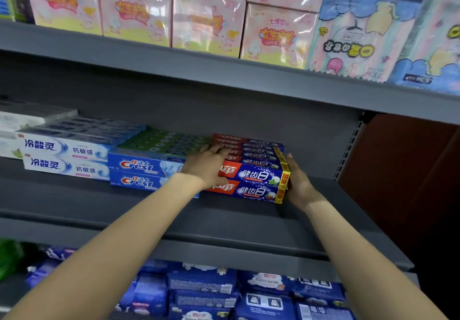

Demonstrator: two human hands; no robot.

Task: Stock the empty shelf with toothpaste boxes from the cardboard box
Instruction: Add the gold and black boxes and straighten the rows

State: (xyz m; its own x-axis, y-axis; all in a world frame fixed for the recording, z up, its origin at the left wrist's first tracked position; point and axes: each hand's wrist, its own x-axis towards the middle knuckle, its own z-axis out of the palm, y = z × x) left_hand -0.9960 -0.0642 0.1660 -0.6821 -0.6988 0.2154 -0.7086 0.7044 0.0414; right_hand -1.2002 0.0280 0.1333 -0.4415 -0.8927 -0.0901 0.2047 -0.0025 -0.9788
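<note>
— Grey metal shelving fills your view, and the middle shelf (249,222) carries three groups of toothpaste boxes side by side, each two layers high. What are your hands on?

— Both are on the red-and-blue toothpaste boxes (258,177) at the right end of the row. Your left hand (207,164) lies over the stack's left end, fingers stretched nearly flat across the top boxes and the palm against the front faces. Your right hand (297,182) presses the stack's right end, fingers fairly straight along the yellow end flaps, not wrapped round anything.

— And beside that stack?

— The blue Crest boxes (144,170) touch it on the left; your left forearm crosses their right end. Further left come the white-and-blue boxes (67,156), then some pale boxes (15,130) at the frame edge. Right of your stack, the shelf is bare up to the slotted upright (348,150) and a dark brown panel (403,182).

— Above and below?

— Pink wrapped packs (206,20) and pastel blue packs (373,25) sit on the upper shelf; dark blue packs (263,297) fill the lower one.
</note>
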